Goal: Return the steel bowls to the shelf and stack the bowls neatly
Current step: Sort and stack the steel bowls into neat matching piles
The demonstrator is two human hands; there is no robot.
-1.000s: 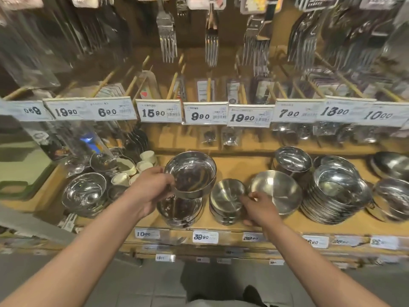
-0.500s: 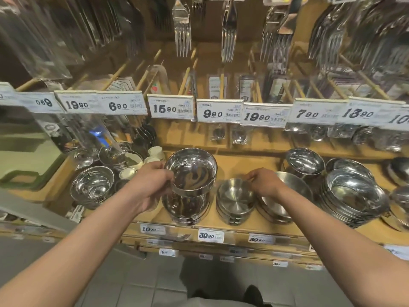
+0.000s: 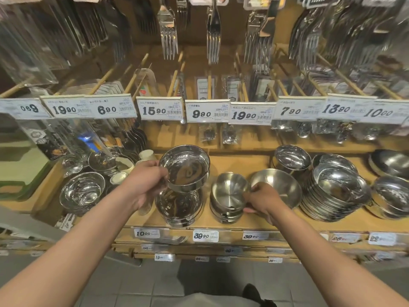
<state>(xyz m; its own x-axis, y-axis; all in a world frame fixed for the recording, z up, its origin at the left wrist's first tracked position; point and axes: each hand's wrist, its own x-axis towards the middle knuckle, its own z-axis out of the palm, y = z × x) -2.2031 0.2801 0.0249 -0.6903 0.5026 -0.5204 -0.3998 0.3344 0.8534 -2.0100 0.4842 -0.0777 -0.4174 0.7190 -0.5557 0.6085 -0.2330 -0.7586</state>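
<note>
On the wooden shelf [image 3: 239, 165] under the row of price tags [image 3: 204, 110], the stacking step is under way: the left hand [image 3: 143, 185] grips the rim of a steel bowl [image 3: 184, 168] and holds it tilted just above a stack of like bowls [image 3: 178, 207] at the shelf's front edge, apart from it and not yet seated. The right hand [image 3: 263, 200] has its fingers curled round the right side of a smaller stack of bowls [image 3: 228, 198], thumb low against the stack's side, seemingly steadying or squaring it; just behind that hand lies a wider shallow bowl [image 3: 277, 187], and further right a leaning pile of plates or shallow dishes [image 3: 332, 193]. By my reading, the next move calls for levelling the lifted bowl, centring it over the stack beneath and lowering it until it nests, then letting go without nudging the pile toward the edge. Polished steel will slide readily, so a tilted drop could leave the bowl cocked or shift the stack. Forks [image 3: 169, 41] hang above, clear of the work
</note>
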